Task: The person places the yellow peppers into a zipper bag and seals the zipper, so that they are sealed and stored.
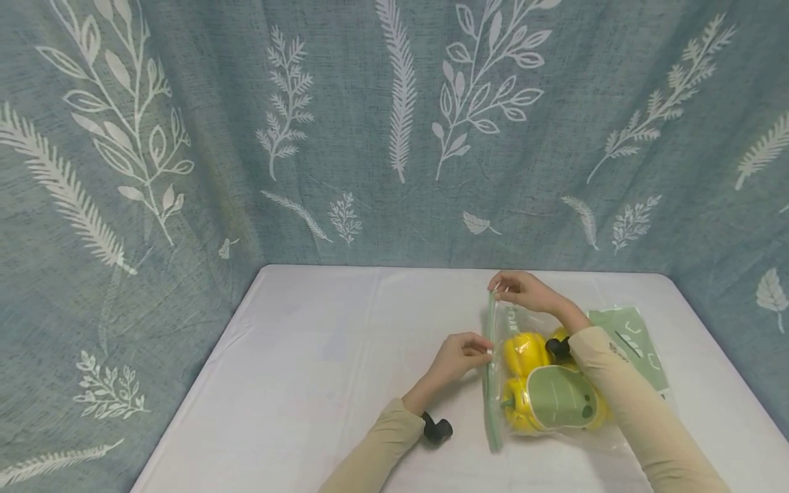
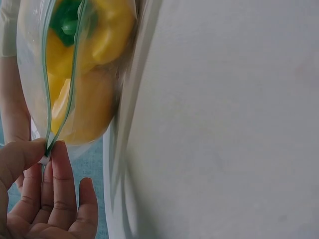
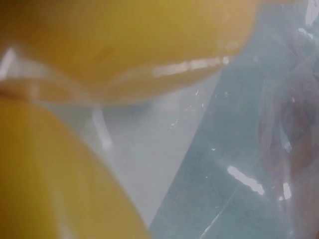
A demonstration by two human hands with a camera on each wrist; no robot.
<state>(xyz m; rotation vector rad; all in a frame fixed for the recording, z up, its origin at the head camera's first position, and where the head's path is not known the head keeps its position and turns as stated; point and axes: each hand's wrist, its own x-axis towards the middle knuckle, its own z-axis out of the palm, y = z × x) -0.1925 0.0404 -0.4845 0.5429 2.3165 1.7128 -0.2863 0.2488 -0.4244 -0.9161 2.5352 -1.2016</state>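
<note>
A clear zip bag with a green strip along its mouth lies on its side, several yellow bell peppers inside. My left hand pinches the bag's mouth about midway along the strip. In the left wrist view, thumb and forefinger meet where two green zip lines come together; beyond the fingers the lines stand apart. My right hand pinches the far end of the strip. In the right wrist view, blurred yellow peppers show through the shiny plastic, with that hand only dimly visible.
A flat green printed bag lies at the right, partly behind my right sleeve. The white-covered table reaches back to a patterned teal curtain. A black wrist camera sits by my left cuff.
</note>
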